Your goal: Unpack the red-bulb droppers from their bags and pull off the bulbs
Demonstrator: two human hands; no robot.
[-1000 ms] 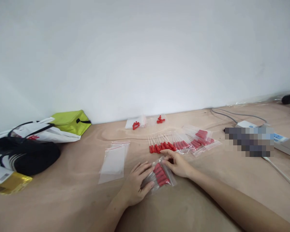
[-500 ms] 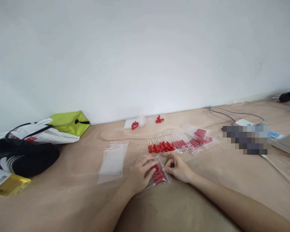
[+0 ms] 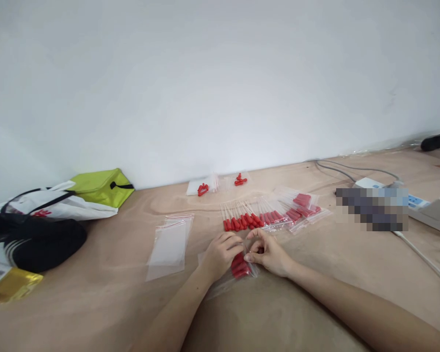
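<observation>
A clear zip bag (image 3: 225,288) with red-capped pieces (image 3: 241,266) inside lies on the table in front of me. My left hand (image 3: 222,255) bends over its left side and upper edge, fingers closed on the plastic and covering part of the contents. On the bag's right edge my right hand (image 3: 269,255) pinches the film between thumb and forefinger. Just beyond both hands, a row of thin pale sticks with red ends (image 3: 243,221) fans out. Filled clear bags (image 3: 302,210) overlap to the right of that row.
Flat clear zip bags (image 3: 168,249) lie left of my hands. Farther back are more bags with loose red caps (image 3: 203,189). At far left stand a green bag (image 3: 98,188), a white bag and a black cap (image 3: 47,244). A power strip (image 3: 420,201) with cables is at right.
My left hand has shifted right and up across the zip bag, its fingers now closer to my right hand. My right hand keeps its pinch at nearly the same spot.
</observation>
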